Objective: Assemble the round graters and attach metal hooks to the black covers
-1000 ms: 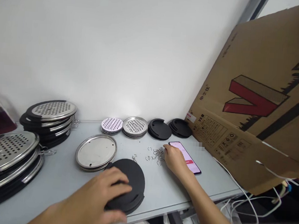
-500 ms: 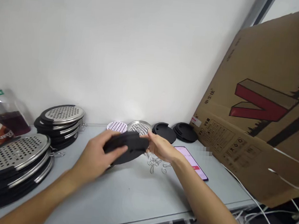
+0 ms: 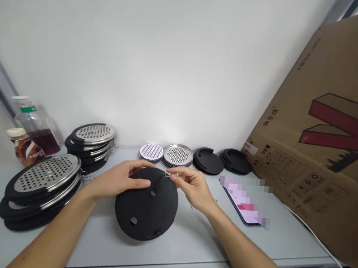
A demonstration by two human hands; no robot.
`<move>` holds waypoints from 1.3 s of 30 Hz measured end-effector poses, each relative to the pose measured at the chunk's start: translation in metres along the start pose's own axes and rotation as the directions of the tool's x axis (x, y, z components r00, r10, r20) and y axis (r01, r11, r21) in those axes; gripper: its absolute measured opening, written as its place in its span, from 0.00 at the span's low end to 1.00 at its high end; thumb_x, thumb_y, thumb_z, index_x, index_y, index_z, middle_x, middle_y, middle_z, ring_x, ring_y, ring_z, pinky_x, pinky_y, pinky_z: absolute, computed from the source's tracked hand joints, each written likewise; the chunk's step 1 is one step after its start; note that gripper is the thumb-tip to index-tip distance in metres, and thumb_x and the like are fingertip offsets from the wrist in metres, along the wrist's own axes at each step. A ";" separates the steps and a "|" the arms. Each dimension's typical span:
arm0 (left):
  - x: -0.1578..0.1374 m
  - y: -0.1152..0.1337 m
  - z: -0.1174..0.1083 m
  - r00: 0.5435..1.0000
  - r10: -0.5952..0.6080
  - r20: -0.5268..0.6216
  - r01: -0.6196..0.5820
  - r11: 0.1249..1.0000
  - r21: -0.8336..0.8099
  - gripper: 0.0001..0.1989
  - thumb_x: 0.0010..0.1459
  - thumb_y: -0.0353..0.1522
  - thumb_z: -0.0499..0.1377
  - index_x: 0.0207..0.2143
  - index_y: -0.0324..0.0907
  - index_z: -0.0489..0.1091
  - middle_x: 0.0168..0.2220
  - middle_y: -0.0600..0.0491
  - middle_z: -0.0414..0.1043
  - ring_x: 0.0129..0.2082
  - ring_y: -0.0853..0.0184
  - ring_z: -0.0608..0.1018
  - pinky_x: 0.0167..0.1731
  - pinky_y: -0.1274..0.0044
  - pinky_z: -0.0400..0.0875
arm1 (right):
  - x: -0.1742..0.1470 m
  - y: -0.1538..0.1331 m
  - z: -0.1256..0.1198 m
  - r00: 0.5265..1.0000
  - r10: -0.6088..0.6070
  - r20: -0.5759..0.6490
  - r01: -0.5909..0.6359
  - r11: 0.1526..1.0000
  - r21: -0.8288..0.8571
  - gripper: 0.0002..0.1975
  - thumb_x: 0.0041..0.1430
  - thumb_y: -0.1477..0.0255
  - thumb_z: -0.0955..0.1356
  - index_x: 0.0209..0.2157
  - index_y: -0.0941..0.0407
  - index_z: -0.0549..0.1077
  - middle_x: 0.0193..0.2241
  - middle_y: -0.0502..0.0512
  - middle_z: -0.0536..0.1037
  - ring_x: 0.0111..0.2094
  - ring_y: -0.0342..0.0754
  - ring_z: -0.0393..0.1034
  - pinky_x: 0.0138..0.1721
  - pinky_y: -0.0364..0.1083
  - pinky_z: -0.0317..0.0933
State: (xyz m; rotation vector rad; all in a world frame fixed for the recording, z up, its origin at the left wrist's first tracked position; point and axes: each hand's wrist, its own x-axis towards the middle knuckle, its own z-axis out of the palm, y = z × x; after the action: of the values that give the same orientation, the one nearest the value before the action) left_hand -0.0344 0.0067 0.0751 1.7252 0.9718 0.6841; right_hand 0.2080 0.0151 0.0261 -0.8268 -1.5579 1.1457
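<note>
My left hand (image 3: 125,181) grips the upper left edge of a black round disc (image 3: 148,210), thumb across its near face. The disc is tilted up over the table, its small tabs and a hole facing me. My right hand (image 3: 191,186) pinches a small metal wire hook (image 3: 167,174) at the disc's upper right rim. Whether the hook passes through the rim, I cannot tell. Other loose wire pieces lie behind my right hand, mostly hidden. To the left stand two stacks of round metal graters with black rims, a near stack (image 3: 47,175) and a far stack (image 3: 95,132).
Along the wall sit small perforated grater plates (image 3: 151,152), metal-rimmed grater plates (image 3: 178,155), black discs (image 3: 209,163) and more black discs (image 3: 237,163). A phone (image 3: 244,205) lies at right beside a large cardboard box (image 3: 313,161). Bottles (image 3: 38,129) stand far left.
The black disc has turned from nearly edge-on to showing its broad face and come nearer me. My right hand now pinches a wire hook at its rim. The view has shifted left.
</note>
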 end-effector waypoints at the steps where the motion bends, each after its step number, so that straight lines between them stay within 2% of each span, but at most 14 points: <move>1: 0.000 0.002 0.004 1.000 0.024 0.002 -0.024 0.998 0.053 0.21 0.55 0.38 0.64 0.53 0.48 0.73 0.49 0.51 0.77 0.49 0.57 0.78 0.52 0.67 0.71 | -0.002 0.000 0.001 1.000 -0.020 0.000 0.020 0.999 -0.047 0.10 0.58 0.65 0.71 0.40 0.53 0.80 0.22 0.49 0.77 0.24 0.43 0.69 0.26 0.43 0.64; 3: 0.001 0.004 0.010 0.997 0.079 0.001 -0.078 0.990 0.114 0.19 0.58 0.38 0.61 0.52 0.48 0.74 0.50 0.51 0.77 0.49 0.58 0.78 0.51 0.68 0.71 | -0.003 -0.003 0.000 0.997 -0.081 -0.006 0.080 0.991 -0.106 0.09 0.58 0.66 0.71 0.38 0.54 0.80 0.25 0.50 0.77 0.25 0.43 0.68 0.27 0.43 0.64; 6: 0.002 0.005 0.014 0.992 0.123 -0.014 -0.120 0.982 0.146 0.16 0.61 0.39 0.58 0.51 0.49 0.74 0.50 0.53 0.77 0.49 0.60 0.78 0.51 0.71 0.70 | -0.001 -0.007 -0.006 0.992 -0.119 0.047 0.122 0.990 -0.066 0.06 0.58 0.68 0.71 0.35 0.54 0.79 0.33 0.54 0.78 0.29 0.45 0.71 0.32 0.46 0.68; 11: 0.004 -0.001 0.011 0.990 0.131 -0.043 -0.124 0.982 0.140 0.15 0.62 0.38 0.56 0.49 0.47 0.75 0.49 0.52 0.77 0.48 0.59 0.78 0.51 0.70 0.70 | 0.000 -0.011 -0.014 0.987 -0.024 0.159 0.025 1.000 -0.002 0.08 0.61 0.67 0.67 0.36 0.55 0.77 0.37 0.54 0.74 0.31 0.45 0.73 0.32 0.47 0.72; 13: 0.005 -0.005 0.010 0.991 0.122 -0.052 -0.115 0.986 0.124 0.16 0.62 0.38 0.56 0.50 0.47 0.74 0.49 0.51 0.77 0.48 0.58 0.78 0.51 0.68 0.71 | 0.000 -0.010 -0.014 0.985 0.015 0.174 -0.008 0.999 -0.042 0.10 0.62 0.65 0.66 0.39 0.56 0.77 0.38 0.55 0.74 0.31 0.45 0.73 0.30 0.46 0.73; 16: 0.007 -0.009 0.008 0.993 0.091 -0.071 -0.083 0.990 0.115 0.18 0.62 0.40 0.57 0.52 0.47 0.73 0.48 0.51 0.78 0.47 0.57 0.79 0.48 0.68 0.72 | -0.001 -0.008 -0.014 0.977 0.060 0.204 -0.036 0.992 -0.122 0.17 0.60 0.64 0.69 0.49 0.54 0.75 0.37 0.54 0.77 0.29 0.44 0.73 0.31 0.46 0.72; 18: 0.008 -0.010 0.007 0.993 0.087 -0.079 -0.076 0.988 0.132 0.18 0.62 0.40 0.57 0.52 0.47 0.74 0.47 0.51 0.78 0.46 0.58 0.79 0.48 0.69 0.73 | -0.002 -0.006 -0.015 0.978 0.055 0.201 -0.018 0.983 -0.180 0.18 0.59 0.64 0.70 0.50 0.54 0.75 0.34 0.54 0.78 0.27 0.44 0.72 0.31 0.47 0.71; 20: 0.008 -0.010 0.008 0.992 0.095 -0.078 -0.082 0.984 0.159 0.16 0.61 0.38 0.57 0.51 0.47 0.74 0.48 0.52 0.78 0.48 0.58 0.79 0.49 0.70 0.72 | -0.003 -0.006 -0.015 0.986 -0.012 0.168 0.060 0.957 -0.285 0.14 0.60 0.64 0.69 0.46 0.55 0.77 0.33 0.55 0.79 0.28 0.46 0.73 0.31 0.47 0.70; 22: 0.007 -0.008 0.009 0.992 0.103 -0.075 -0.088 0.980 0.181 0.15 0.61 0.37 0.57 0.49 0.48 0.75 0.50 0.53 0.77 0.50 0.60 0.78 0.51 0.72 0.70 | -0.004 -0.006 -0.014 0.979 -0.127 0.160 0.184 0.890 -0.417 0.12 0.63 0.66 0.66 0.44 0.54 0.79 0.33 0.56 0.79 0.31 0.48 0.74 0.32 0.47 0.68; 25: 0.006 -0.007 0.011 0.991 0.120 -0.062 -0.105 0.975 0.197 0.14 0.62 0.36 0.56 0.48 0.48 0.75 0.50 0.54 0.76 0.51 0.61 0.77 0.53 0.72 0.68 | -0.007 -0.006 -0.010 0.934 -0.290 0.209 0.357 0.773 -0.524 0.13 0.65 0.70 0.65 0.47 0.52 0.78 0.33 0.57 0.80 0.33 0.49 0.73 0.34 0.47 0.66; 27: 0.006 -0.007 0.011 0.990 0.132 -0.059 -0.118 0.973 0.199 0.14 0.62 0.37 0.56 0.49 0.48 0.75 0.50 0.54 0.77 0.51 0.61 0.77 0.52 0.72 0.69 | -0.010 -0.004 -0.006 0.914 -0.353 0.200 0.402 0.727 -0.556 0.14 0.65 0.71 0.64 0.48 0.52 0.77 0.34 0.58 0.80 0.33 0.50 0.73 0.35 0.48 0.66; 34: 0.006 -0.008 0.010 0.989 0.142 -0.044 -0.134 0.980 0.149 0.16 0.63 0.39 0.56 0.52 0.46 0.73 0.51 0.52 0.76 0.51 0.60 0.77 0.52 0.72 0.70 | -0.021 0.002 0.014 0.907 -0.416 0.059 0.329 0.616 -0.716 0.16 0.66 0.73 0.62 0.51 0.54 0.76 0.39 0.62 0.81 0.36 0.55 0.77 0.36 0.51 0.69; 37: 0.007 -0.008 0.011 0.990 0.137 -0.040 -0.131 0.983 0.128 0.17 0.63 0.39 0.57 0.53 0.46 0.73 0.52 0.52 0.76 0.51 0.59 0.77 0.52 0.72 0.71 | -0.023 0.000 0.020 0.911 -0.413 0.010 0.291 0.624 -0.725 0.17 0.66 0.72 0.61 0.50 0.54 0.77 0.37 0.62 0.82 0.35 0.55 0.77 0.35 0.51 0.70; 39: 0.008 -0.009 0.012 0.991 0.125 -0.038 -0.120 0.987 0.109 0.18 0.63 0.40 0.57 0.54 0.46 0.72 0.52 0.52 0.75 0.51 0.59 0.77 0.52 0.72 0.71 | -0.022 -0.003 0.021 0.909 -0.416 -0.035 0.279 0.667 -0.691 0.16 0.66 0.72 0.62 0.49 0.53 0.77 0.38 0.61 0.82 0.36 0.55 0.78 0.37 0.51 0.70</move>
State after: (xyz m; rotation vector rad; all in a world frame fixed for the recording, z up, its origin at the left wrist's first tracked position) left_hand -0.0232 0.0093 0.0631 1.8827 0.9534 0.7655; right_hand 0.1937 -0.0113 0.0204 -1.0027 -1.8851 0.1708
